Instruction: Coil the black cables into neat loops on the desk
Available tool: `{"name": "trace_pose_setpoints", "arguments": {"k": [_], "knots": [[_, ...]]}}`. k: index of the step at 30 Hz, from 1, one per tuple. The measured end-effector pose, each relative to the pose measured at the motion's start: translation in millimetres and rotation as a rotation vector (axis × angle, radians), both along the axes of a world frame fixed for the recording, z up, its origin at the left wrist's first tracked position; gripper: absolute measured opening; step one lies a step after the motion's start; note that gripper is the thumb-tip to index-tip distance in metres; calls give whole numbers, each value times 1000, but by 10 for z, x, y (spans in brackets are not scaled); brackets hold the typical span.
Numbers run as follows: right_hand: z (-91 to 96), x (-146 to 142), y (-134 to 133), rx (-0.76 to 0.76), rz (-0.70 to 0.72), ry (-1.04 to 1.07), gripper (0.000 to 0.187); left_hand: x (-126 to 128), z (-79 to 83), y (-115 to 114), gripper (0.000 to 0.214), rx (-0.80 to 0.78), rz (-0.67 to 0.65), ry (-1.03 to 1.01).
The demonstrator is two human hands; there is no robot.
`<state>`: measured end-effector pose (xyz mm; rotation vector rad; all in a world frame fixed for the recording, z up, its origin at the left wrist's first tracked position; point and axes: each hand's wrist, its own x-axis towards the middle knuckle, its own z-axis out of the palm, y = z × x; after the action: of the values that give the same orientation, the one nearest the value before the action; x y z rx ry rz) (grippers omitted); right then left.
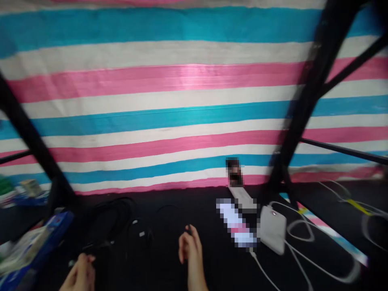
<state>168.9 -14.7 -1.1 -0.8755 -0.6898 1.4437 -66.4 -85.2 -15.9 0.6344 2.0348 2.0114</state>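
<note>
Head view: your left hand (80, 273) and right hand (191, 250) stand apart over the black table (145, 270), fingers bent; whether either grips anything cannot be told. Black cords (119, 214) lie looped beyond and between them. Risk: dark loops on a dark top hide easily, so your fingers could snag one; a caught white cord (263, 268) could drag the white box (273, 230). Count: two hands, one white box, at least two white bits (142, 234); overlapping cords, uncountable.

Blk pc (189, 229), sm., in R hand (190, 245)
</note>
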Motion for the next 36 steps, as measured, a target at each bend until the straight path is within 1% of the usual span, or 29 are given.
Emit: {"name": "trace_pose_setpoints", "arguments": {"k": [2, 5, 8, 10, 12, 13, 15, 16, 19, 21, 22, 24, 26, 27, 28, 29, 31, 32, 34, 35, 36], "knots": [[-50, 14, 40, 3, 38, 1, 49, 11, -6, 5, 57, 13, -2, -152], [-74, 11, 61, 55, 146, -80, 48, -1, -12, 19, 53, 51, -48, -226], [-17, -17, 33, 149, 197, -287, 40, -21, 2, 3, 49, 110, -46, -245], [34, -41, -10, 221, 264, -455, 36, -20, 24, -21, 45, 164, -58, -271], [58, -64, -80, 315, 373, -605, 28, -13, 47, -40, 42, 215, -65, -274], [53, -76, -130, 367, 383, -668, 24, -13, 54, -45, 42, 210, -69, -262], [14, -103, -268, 396, 349, -748, 21, -24, 59, -48, 42, 201, -95, -223], [-13, -121, -356, 390, 316, -755, 20, -38, 58, -49, 41, 195, -109, -199], [-62, -187, -657, 328, 244, -686, 24, -97, 61, -64, 40, 182, -130, -141], [-25, -227, -835, 278, 193, -601, 29, -131, 71, -84, 39, 179, -117, -126], [21, -239, -901, 246, 132, -551, 33, -140, 79, -94, 39, 179, -107, -125], [177, -232, -982, 212, -46, -464, 38, -140, 97, -116, 39, 183, -93, -129], [414, -176, -1017, 211, -219, -326, 42, -119, 117, -135, 38, 194, -99, -136], [556, -128, -1033, 219, -274, -241, 44, -104, 127, -144, 37, 202, -107, -141], [706, -66, -1058, 230, -299, -171, 45, -89, 136, -150, 36, 210, -118, -148], [856, 11, -1095, 237, -289, -132, 46, -75, 142, -154, 35, 220, -127, -155], [1119, 208, -1215, 244, -235, -126, 48, -60, 150, -154, 36, 241, -135, -173], [1216, 329, -1292, 247, -206, -118, 50, -59, 152, -151, 37, 255, -134, -184], [1321, 604, -1445, 215, -166, -114, 51, -68, 159, -148, 38, 286, -126, -205], [1328, 752, -1510, 196, -170, -119, 50, -74, 163, -150, 39, 304, -121, -214], [1308, 901, -1560, 188, -203, -129, 47, -77, 168, -155, 40, 321, -114, -224]]}}
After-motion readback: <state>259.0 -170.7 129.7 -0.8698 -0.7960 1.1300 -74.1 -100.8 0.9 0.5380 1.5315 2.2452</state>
